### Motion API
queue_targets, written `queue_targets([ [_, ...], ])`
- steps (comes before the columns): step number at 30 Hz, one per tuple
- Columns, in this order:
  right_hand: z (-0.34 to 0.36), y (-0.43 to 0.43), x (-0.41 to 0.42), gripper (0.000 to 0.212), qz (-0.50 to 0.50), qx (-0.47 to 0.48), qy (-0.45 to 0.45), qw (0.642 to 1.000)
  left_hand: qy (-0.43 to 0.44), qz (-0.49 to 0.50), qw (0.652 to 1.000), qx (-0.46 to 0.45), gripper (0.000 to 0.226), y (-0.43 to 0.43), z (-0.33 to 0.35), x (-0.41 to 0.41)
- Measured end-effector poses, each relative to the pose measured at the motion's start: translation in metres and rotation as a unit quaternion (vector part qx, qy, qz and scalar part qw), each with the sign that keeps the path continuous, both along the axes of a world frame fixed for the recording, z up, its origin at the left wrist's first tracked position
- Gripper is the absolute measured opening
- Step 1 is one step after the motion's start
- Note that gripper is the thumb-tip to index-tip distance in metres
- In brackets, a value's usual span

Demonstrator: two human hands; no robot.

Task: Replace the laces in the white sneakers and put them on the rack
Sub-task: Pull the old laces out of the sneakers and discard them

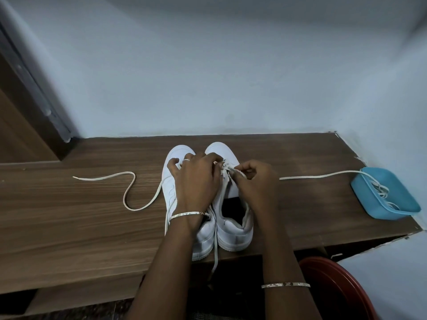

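While we're threading lace thru front eyelets, white sneakers are sitting side by side on wood bench, toes to wall. Right hand pinching lace w/ curled fingertips; left hand curling over sneaker fronts, gripping to steady. Lace looking soft, floppy, light, so we're thinking best hold is close to tip. Far end trailing into blue tray. Shoes prob light, fairly stiff.

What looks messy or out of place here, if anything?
Nothing looks damaged; there are just loose laces mid-job. One lace snakes left across the wooden shelf, another lace stretches right into the blue tray, and a lace end dangles over the shelf's front edge between the white sneakers.
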State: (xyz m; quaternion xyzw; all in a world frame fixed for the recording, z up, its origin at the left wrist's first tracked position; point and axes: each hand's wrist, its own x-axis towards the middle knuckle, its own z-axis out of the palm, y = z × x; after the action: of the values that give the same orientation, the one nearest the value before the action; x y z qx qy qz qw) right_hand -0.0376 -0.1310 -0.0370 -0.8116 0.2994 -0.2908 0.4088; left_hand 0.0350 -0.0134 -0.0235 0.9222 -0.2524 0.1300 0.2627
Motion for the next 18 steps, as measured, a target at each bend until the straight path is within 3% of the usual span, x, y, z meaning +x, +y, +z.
queue_targets([
  [10, -0.005, -0.006, -0.007, 0.006, 0.029, 0.202, -0.074, 0.976, 0.013, 0.007, 0.998, 0.056, 0.021, -0.014, -0.001, 0.005],
  [18, -0.006, -0.005, -0.004, 0.01, 0.001, 0.262, -0.087, 0.961, -0.037, 0.02, 0.996, 0.081, 0.021, -0.016, -0.004, 0.003],
])
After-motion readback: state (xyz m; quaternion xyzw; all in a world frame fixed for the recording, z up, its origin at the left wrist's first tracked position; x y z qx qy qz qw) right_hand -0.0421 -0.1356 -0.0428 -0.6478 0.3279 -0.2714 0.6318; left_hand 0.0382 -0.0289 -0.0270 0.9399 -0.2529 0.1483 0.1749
